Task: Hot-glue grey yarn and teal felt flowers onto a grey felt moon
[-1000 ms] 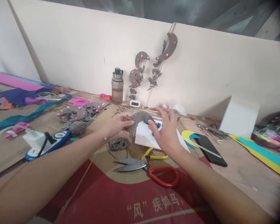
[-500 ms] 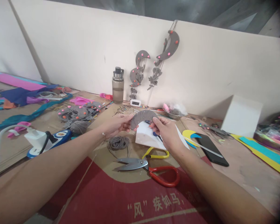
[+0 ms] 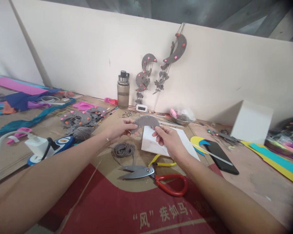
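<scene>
A grey crescent [image 3: 147, 121], its horns pointing down, is held up between my two hands above the table. My left hand [image 3: 123, 127] pinches its left tip. The right tip sits between the thumb and fingers of my right hand [image 3: 168, 136]. Behind and below my right hand lies a white sheet [image 3: 151, 143]. Scissors [image 3: 139, 171] with one yellow and one red handle rest with parted blades nearer to me. Left of the sheet is a coil of grey cord [image 3: 123, 150].
A water bottle [image 3: 123, 91] and a small digital clock [image 3: 141, 108] stand by the wall, where grey crescent garlands [image 3: 177, 48] hang. At right lies a black phone [image 3: 221, 157]; at left, a power strip [image 3: 51, 149] and pom-pom-dotted grey crescents [image 3: 75, 118].
The crescent has turned in my hands: its wound cord showed before, now a flatter, smoother face does. My hands have shifted slightly left, and more of the white sheet shows.
</scene>
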`<state>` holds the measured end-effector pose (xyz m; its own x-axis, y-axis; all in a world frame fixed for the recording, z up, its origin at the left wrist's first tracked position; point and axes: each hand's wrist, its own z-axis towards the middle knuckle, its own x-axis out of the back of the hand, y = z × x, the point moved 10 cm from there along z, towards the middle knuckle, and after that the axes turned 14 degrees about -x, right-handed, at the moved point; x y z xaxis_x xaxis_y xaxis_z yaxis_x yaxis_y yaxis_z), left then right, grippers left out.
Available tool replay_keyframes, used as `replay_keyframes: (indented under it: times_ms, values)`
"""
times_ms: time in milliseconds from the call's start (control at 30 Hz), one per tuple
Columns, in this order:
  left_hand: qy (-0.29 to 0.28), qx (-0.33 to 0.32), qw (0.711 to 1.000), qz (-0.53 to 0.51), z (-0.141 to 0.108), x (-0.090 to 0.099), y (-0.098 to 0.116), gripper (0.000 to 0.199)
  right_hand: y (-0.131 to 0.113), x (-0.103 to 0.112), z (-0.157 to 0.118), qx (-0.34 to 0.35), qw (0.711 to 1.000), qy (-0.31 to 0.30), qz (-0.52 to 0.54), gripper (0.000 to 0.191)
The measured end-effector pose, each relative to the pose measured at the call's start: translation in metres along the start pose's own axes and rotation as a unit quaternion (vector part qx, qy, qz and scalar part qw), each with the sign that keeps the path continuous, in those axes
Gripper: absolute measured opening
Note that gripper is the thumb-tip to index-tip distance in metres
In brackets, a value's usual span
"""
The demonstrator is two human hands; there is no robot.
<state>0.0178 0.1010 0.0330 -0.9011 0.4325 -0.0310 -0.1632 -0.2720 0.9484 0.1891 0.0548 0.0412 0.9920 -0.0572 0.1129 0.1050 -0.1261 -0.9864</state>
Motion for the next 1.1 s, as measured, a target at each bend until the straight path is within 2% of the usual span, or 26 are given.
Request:
replay_keyframes:
  times_ms: [67, 133, 300, 400, 500, 600, 667, 733, 833, 933, 1033, 1100]
  values:
    - [0.040, -0.003, 0.999, 0.011, 0.004, 0.017, -0.005, 0.018, 0.004, -0.007, -0.002, -0.020, 0.999, -0.019, -0.022, 0.028]
    - [0.105, 0.009, 0.994, 0.026, 0.006, 0.042, -0.013, 0.020, 0.007, -0.013, -0.004, -0.027, 0.998, -0.028, -0.058, 0.026]
    - [0.224, 0.024, 0.970, 0.093, 0.004, 0.093, -0.027, 0.022, 0.013, -0.030, -0.009, -0.008, 0.988, -0.061, -0.141, 0.017]
    - [0.255, 0.044, 0.949, 0.182, 0.000, 0.115, -0.030, 0.025, 0.017, -0.034, -0.010, 0.003, 0.983, -0.070, -0.168, 0.015]
    - [0.248, 0.033, 0.923, 0.293, 0.001, 0.129, -0.025, 0.028, 0.017, -0.037, -0.010, 0.022, 0.978, -0.070, -0.195, 0.015]
    - [0.217, 0.009, 0.880, 0.422, 0.004, 0.136, -0.018, 0.026, 0.016, -0.037, -0.011, 0.034, 0.972, -0.063, -0.224, 0.016]
    - [0.189, -0.007, 0.850, 0.492, 0.007, 0.134, -0.014, 0.025, 0.015, -0.038, -0.012, 0.045, 0.968, -0.058, -0.241, 0.016]
    - [0.171, -0.027, 0.827, 0.535, 0.010, 0.128, -0.011, 0.024, 0.014, -0.038, -0.014, 0.053, 0.964, -0.055, -0.255, 0.017]
    - [0.176, -0.066, 0.806, 0.561, 0.011, 0.117, 0.002, 0.026, 0.005, -0.039, -0.016, 0.078, 0.950, -0.041, -0.299, 0.017]
    - [0.203, -0.095, 0.816, 0.532, 0.009, 0.110, 0.020, 0.027, -0.019, -0.043, -0.018, 0.138, 0.917, 0.001, -0.374, 0.017]
    - [0.235, -0.115, 0.870, 0.418, 0.006, 0.111, 0.034, 0.026, -0.046, -0.057, -0.015, 0.202, 0.860, 0.053, -0.466, 0.019]
    - [0.254, -0.132, 0.896, 0.339, 0.004, 0.113, 0.041, 0.026, -0.052, -0.068, -0.003, 0.196, 0.815, 0.082, -0.539, 0.022]
